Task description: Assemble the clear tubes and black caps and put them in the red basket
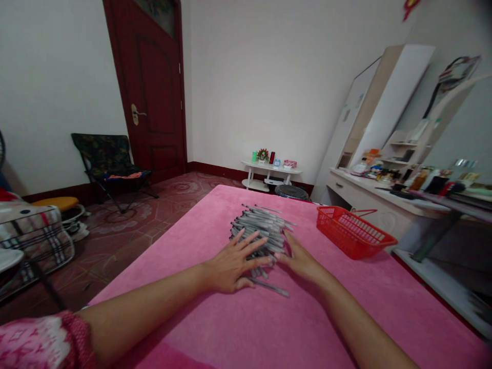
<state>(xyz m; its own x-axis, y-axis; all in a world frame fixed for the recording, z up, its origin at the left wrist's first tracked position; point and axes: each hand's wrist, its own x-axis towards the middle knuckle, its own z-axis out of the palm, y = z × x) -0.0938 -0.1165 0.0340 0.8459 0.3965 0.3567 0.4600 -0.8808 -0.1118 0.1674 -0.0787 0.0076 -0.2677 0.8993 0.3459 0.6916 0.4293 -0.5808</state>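
Note:
A heap of slim grey sticks with dark ends, which look like pens, lies on the pink cloth. My left hand rests on the near left part of the heap, palm down with its fingers spread. Against the heap's right side is my right hand, its thumb and fingers apart; some of its fingertips are hard to make out. One loose pen lies at the near edge, just beyond my left thumb.
A red plastic basket with a handle stands on the cloth at the right. Beyond it is a white dresser crowded with bottles. A low white stand is by the far wall, a camouflage folding chair at the left.

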